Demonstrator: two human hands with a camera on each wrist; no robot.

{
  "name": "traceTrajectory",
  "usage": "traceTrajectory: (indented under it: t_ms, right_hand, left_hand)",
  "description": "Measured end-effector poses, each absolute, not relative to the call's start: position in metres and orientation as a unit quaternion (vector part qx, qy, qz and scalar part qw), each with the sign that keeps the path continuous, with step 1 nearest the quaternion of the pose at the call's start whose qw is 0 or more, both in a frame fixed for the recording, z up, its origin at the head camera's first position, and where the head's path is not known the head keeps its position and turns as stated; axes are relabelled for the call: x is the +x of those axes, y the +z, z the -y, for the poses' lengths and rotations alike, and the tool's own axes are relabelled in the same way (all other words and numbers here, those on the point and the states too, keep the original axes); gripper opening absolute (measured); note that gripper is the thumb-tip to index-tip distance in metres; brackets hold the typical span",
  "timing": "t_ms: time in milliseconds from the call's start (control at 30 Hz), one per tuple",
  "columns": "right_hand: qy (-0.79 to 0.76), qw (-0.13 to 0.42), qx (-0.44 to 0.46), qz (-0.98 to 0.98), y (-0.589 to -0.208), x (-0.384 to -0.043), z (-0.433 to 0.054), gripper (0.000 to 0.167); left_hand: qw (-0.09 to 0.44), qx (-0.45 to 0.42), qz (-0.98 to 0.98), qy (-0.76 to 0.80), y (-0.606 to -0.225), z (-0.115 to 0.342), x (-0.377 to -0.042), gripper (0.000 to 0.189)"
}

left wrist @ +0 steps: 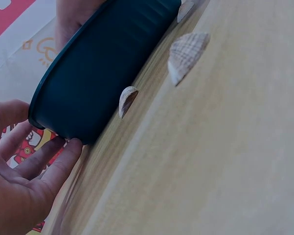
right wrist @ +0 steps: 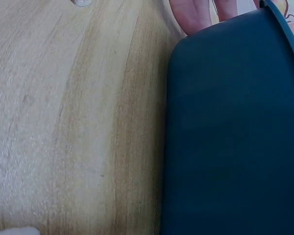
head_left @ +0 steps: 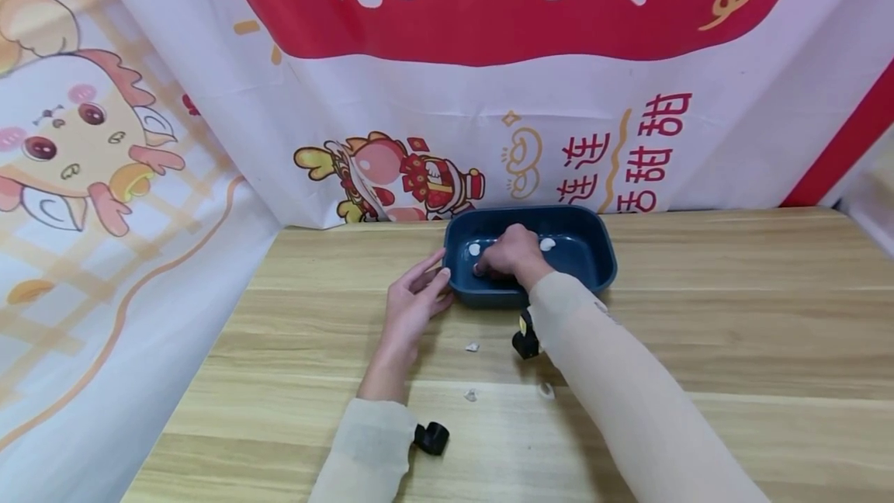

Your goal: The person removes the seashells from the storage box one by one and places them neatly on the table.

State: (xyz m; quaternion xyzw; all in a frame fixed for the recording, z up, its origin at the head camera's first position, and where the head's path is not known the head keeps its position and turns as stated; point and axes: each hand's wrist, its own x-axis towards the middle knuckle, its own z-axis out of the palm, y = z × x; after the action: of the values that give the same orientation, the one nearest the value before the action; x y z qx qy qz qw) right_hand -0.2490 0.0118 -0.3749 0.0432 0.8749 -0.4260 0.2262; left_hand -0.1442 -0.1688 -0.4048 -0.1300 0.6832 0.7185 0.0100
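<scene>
A dark blue rectangular basin [head_left: 482, 300] stands at the back of the wooden table. My left hand [head_left: 412, 305] touches its left end, the fingers lying fairly straight against the outer wall in the left wrist view. Reaching over the front rim, my right hand [head_left: 513, 254] is down inside the basin with its fingers near the floor; whether they pinch anything is hidden. Inside lie a white shell [head_left: 474, 249] and another white shell [head_left: 547, 244]. On the table in front are a ribbed seashell [left wrist: 188, 56], a smaller shell [left wrist: 128, 101] and a third shell [head_left: 546, 390].
A white printed cloth [head_left: 447, 91] hangs directly behind the basin, and another patterned cloth [head_left: 91, 177] runs along the left. The wooden tabletop [head_left: 733, 309] extends to the right of the basin. Black wrist mounts stick out from both sleeves.
</scene>
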Motion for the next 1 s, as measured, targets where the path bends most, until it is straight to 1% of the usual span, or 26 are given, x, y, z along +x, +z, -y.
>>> traceTrajectory:
  t_ms: [67, 300, 533, 800, 1000]
  right_hand:
    - [-0.422, 0.232, 0.051, -0.875, -0.367, -0.243, -0.01, 0.02]
    - [-0.42, 0.241, 0.056, -0.873, -0.366, -0.242, -0.012, 0.02]
    - [-0.414, 0.235, 0.044, -0.878, -0.37, -0.244, -0.011, 0.02]
    - [-0.395, 0.222, 0.004, -0.891, -0.37, -0.242, -0.012, 0.017]
    - [-0.415, 0.224, 0.007, -0.882, -0.366, -0.238, -0.019, 0.014]
  left_hand:
    - [0.009, -0.13, -0.683, 0.718, -0.405, 0.169, -0.145, 0.034]
    - [0.01, -0.132, -0.683, 0.719, -0.405, 0.168, -0.145, 0.034]
    - [0.008, -0.131, -0.683, 0.719, -0.408, 0.17, -0.146, 0.035]
    - [0.007, -0.131, -0.681, 0.721, -0.407, 0.17, -0.147, 0.036]
    - [0.012, -0.132, -0.683, 0.719, -0.406, 0.17, -0.146, 0.035]
